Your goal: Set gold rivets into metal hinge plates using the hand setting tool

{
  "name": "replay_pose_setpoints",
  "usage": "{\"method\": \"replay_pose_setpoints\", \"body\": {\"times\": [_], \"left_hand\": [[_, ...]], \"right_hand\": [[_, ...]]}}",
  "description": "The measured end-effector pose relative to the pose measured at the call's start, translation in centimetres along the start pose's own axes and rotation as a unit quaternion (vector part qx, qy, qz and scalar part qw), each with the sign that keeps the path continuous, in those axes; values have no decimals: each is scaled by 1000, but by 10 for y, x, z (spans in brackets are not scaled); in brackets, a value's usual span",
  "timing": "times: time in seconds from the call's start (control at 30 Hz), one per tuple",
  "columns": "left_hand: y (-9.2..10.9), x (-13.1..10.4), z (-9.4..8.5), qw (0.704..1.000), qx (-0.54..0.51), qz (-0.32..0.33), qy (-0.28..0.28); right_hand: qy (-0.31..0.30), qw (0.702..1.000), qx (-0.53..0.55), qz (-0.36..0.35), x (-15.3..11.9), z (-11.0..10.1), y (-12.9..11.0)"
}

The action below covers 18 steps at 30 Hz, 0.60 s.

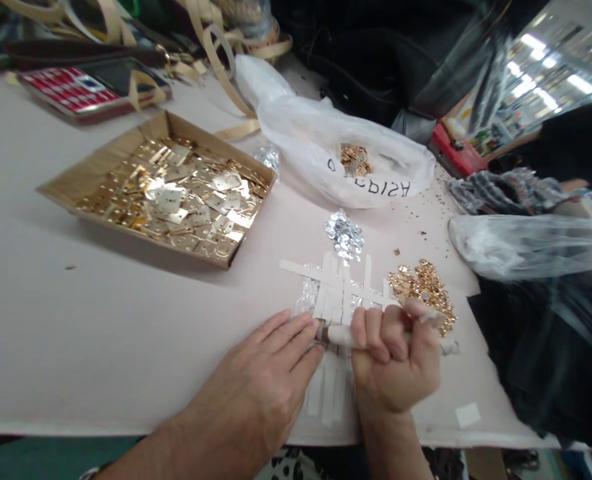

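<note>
Small white square scrap: flat on the pale table, close to the near edge.
Left hand: palm down, fingers long and close together, their tips at the tool's end; I cannot tell if they pinch anything there.
Right hand: curled up tight around the tool, thumb side up.
White stick-shaped tool with a brownish end: lies sideways in the right fist, brown end by the left fingertips, above the taped patch.
Patch of white tape strips over clear plastic: on the table, under and just past the hands.
Pile of little shiny gold bits: just past the right fist.
Pile of little round silver bits: past the taped patch.
Brown cardboard box: farther off to the left, full of flat gold metal plates.
White plastic bag with black letters: past the silver pile, with more gold bits inside.
Red-and-white calculator: behind the box.
</note>
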State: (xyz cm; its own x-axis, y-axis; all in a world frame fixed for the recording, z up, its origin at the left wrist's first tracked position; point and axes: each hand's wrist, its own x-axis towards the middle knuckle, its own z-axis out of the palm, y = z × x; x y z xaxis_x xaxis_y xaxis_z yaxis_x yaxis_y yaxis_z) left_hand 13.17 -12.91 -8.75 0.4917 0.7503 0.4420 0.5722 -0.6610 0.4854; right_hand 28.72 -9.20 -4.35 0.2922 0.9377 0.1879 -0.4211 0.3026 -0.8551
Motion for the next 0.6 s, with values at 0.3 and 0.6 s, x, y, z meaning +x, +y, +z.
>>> {"method": "replay_pose_setpoints", "body": {"times": [0.3,0.6], "left_hand": [[-2,4,-5,1000,-6,15,16],[-1,0,1,1000,1,12,7]], "right_hand": [[-39,999,-16,-19,10,-2,-5],[-42,998,-22,-38,6,-4,-1]]}}
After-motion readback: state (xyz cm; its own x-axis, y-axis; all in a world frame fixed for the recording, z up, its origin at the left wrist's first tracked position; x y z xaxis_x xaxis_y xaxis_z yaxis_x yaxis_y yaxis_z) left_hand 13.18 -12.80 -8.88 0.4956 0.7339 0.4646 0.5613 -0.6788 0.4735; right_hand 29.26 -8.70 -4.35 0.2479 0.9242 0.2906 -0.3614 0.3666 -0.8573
